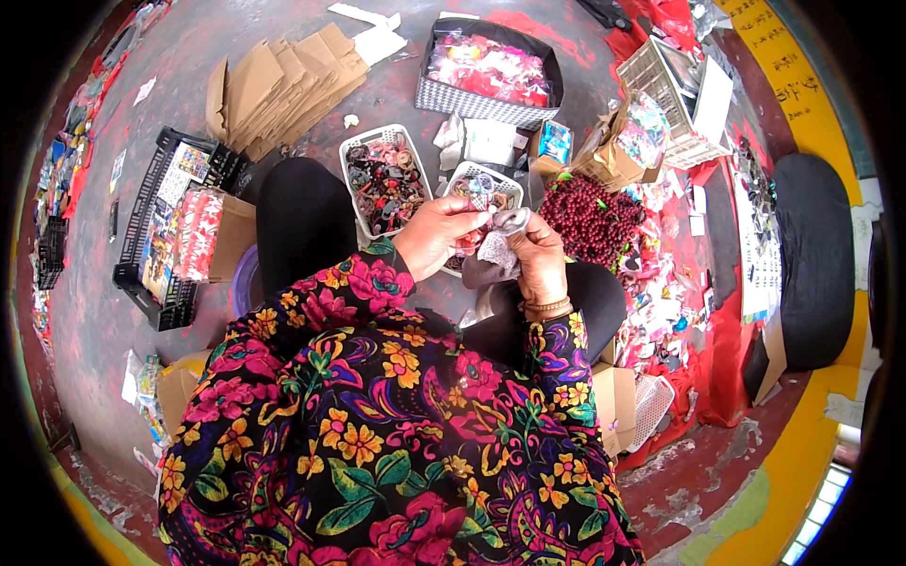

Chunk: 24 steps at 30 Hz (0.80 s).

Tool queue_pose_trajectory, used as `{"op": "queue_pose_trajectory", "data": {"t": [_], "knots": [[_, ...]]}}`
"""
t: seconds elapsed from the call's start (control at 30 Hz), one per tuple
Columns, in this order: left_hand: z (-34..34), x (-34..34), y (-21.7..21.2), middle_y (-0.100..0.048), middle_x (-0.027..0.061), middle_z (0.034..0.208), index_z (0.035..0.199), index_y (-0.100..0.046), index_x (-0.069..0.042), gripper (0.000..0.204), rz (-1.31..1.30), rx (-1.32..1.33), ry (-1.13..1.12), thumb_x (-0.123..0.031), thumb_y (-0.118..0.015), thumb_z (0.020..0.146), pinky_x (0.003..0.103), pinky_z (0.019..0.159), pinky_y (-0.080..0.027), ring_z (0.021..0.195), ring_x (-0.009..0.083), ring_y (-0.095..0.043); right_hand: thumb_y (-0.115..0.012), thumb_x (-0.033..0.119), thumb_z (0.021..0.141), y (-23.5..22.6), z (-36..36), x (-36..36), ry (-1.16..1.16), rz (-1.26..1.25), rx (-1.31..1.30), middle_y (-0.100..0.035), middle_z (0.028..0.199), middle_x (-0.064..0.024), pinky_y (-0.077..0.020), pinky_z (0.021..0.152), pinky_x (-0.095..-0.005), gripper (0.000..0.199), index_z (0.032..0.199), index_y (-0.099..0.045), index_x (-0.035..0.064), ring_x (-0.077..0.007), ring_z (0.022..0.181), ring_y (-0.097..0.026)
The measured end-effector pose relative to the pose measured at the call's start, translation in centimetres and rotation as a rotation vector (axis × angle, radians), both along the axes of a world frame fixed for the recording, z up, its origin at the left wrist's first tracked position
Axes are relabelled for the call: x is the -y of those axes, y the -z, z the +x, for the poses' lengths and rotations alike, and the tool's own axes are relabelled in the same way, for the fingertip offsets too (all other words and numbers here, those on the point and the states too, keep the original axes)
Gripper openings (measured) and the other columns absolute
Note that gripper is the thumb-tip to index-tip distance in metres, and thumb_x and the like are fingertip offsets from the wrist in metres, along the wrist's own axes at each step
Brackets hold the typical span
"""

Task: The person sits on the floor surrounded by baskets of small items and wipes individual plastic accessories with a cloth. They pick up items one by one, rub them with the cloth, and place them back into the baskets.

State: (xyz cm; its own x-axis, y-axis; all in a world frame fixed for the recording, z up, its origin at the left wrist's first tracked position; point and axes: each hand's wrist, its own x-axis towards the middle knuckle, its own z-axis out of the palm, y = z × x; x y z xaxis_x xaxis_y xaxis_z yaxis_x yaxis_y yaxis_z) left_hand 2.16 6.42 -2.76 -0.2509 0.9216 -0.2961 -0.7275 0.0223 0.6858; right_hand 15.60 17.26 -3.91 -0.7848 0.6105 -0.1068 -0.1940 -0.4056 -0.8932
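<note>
Sitting over a grey floor (pixel 142 236): flattened cardboard (pixel 283 85) lies beyond the white basket (pixel 385 179), red beads (pixel 590 219) to its right. Just near of the basket, left hand (pixel 436 234) and right hand (pixel 540 257) both pinch a small grey cloth piece (pixel 500 241), fingers closed on it.

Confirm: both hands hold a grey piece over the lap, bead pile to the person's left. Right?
Not quite. The head view shows the dark red bead pile on the person's right, not left. The rest stands: left hand and right hand both hold the grey piece over the lap.
</note>
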Motion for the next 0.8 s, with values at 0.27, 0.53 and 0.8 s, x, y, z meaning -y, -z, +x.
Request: {"op": "queue_pose_trajectory", "data": {"t": [0.27, 0.53, 0.8], "knots": [[-0.7, 0.1, -0.4, -0.055, 0.0013, 0.069, 0.087, -0.058, 0.001, 0.009, -0.048, -0.367, -0.009, -0.006, -0.056, 0.083, 0.020, 0.050, -0.039, 0.055, 0.0064, -0.049, -0.054, 0.002, 0.084, -0.4, 0.0, -0.6, 0.063, -0.026, -0.011, -0.061, 0.087, -0.0023, -0.0481, 0.068, -0.0239, 0.013, 0.094, -0.060, 0.0020, -0.0095, 0.076, -0.057], [0.1, 0.3, -0.4, -0.054, 0.0020, 0.065, 0.085, -0.057, 0.002, 0.007, -0.055, -0.513, 0.042, 0.000, -0.054, 0.079, 0.023, 0.049, -0.041, 0.055, 0.0085, -0.052, -0.053, 0.006, 0.085, 0.8, -1.3, 1.0, 0.062, 0.408, 0.056, -0.058, 0.089, -0.0018, -0.0422, 0.071, -0.0227, 0.014, 0.099, -0.055, 0.0017, -0.0072, 0.079, -0.051], [1.2, 0.4, -0.5, -0.054, 0.0013, 0.068, 0.087, -0.056, 0.003, 0.009, -0.005, -0.524, 0.127, 0.004, -0.054, 0.078, 0.023, 0.051, -0.040, 0.057, 0.0072, -0.049, -0.052, 0.013, 0.087, 1.0, -1.3, 1.5, 0.187, 0.183, 0.163, -0.059, 0.074, 0.0010, -0.0409, 0.060, -0.0206, 0.014, 0.089, -0.059, 0.0014, -0.0044, 0.067, -0.049]]}}
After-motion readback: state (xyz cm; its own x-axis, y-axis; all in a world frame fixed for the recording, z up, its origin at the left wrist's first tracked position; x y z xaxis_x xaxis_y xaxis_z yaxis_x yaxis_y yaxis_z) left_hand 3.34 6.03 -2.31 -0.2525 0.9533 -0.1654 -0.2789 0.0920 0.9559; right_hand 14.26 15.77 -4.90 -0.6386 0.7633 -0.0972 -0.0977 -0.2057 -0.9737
